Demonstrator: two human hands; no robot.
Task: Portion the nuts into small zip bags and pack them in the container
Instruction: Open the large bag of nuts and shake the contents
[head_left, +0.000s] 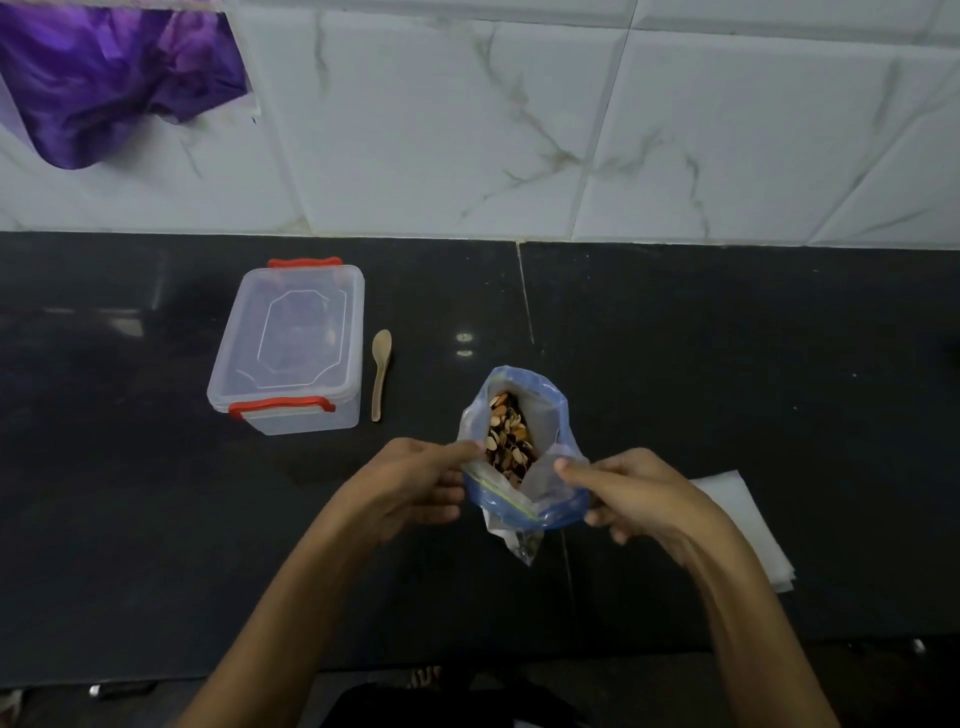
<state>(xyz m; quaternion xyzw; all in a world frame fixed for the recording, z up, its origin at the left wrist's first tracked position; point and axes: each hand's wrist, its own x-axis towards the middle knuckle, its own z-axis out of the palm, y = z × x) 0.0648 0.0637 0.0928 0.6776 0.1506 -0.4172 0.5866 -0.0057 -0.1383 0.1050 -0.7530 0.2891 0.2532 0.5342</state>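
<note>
A blue-rimmed clear zip bag stands open at the middle of the dark counter, with mixed nuts showing inside. My left hand pinches the bag's left rim. My right hand grips the right rim, and the mouth is spread between them. A clear plastic container with red latches sits lid-on at the left, apart from both hands. A small wooden spoon lies just right of it. A stack of small clear zip bags lies flat under my right forearm, partly hidden.
The dark stone counter runs to a white marble-tiled wall at the back. A purple plastic bag hangs at the top left. The counter's near edge lies below my forearms.
</note>
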